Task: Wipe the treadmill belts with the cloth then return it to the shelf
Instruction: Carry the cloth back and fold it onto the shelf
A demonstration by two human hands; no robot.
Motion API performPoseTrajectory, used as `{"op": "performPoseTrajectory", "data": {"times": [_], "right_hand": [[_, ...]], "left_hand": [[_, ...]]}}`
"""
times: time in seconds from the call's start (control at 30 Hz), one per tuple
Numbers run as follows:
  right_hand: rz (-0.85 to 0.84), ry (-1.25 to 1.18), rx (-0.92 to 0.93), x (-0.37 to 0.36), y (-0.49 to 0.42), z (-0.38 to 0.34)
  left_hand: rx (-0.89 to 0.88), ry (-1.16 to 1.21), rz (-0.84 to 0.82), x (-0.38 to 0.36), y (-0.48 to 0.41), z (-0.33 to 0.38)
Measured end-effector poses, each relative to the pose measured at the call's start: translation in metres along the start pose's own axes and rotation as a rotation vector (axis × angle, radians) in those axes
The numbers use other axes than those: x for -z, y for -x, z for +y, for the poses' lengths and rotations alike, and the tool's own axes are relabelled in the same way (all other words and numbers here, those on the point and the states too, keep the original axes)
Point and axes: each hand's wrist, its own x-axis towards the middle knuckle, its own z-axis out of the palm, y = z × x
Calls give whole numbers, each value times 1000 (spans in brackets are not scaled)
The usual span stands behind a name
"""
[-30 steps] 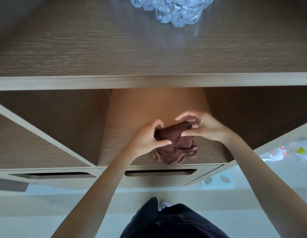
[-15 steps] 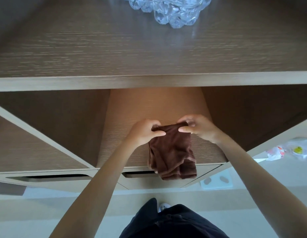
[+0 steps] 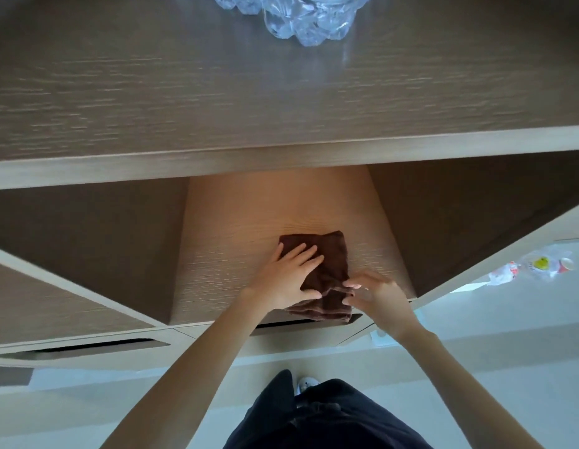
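Note:
A dark brown cloth point(image 3: 330, 264) lies folded on the lit wooden shelf point(image 3: 236, 254), in the middle compartment near its front edge. The cloth's near end overhangs that edge a little. My left hand point(image 3: 291, 277) rests flat on the cloth's left half with its fingers spread. My right hand point(image 3: 375, 293) pinches the cloth's near right corner between thumb and fingertips. No treadmill is in view.
A cut-glass bowl point(image 3: 301, 14) stands on the wooden top board point(image 3: 216, 92) above the compartment. Slanted dividers wall the compartment on both sides. Drawer fronts with slot handles point(image 3: 97, 346) run below. Plastic bags point(image 3: 537, 265) lie on the pale floor at right.
The cloth hung from both hands in front of the shelf edge; now it lies flat on the shelf. My left hand has opened onto it and my right has moved to its near corner.

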Motion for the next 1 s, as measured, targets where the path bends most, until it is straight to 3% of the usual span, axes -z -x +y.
{"op": "performPoseTrajectory", "data": {"times": [0.1,0.23,0.33,0.43,0.67,0.87,1.0], "right_hand": [[138,17,65,-7,3,-4],[282,105,243,-5,19,0],[271,198,334,-9,35,4],[237,186,221,-16,41,3],[265,26,196,-13,35,-13],[167,27,98,-30,24,-18],[166,55,83,-35,26,-16]], "left_hand": [[-111,27,215,4,-12,10],[-89,99,13,-2,-23,13],[-71,256,2,-1,-26,10],[-148,199,21,-2,-22,9],[-235,265,373,-12,29,-4],[-158,177,340,-10,41,-1],[-123,247,432,-5,46,2]]}}
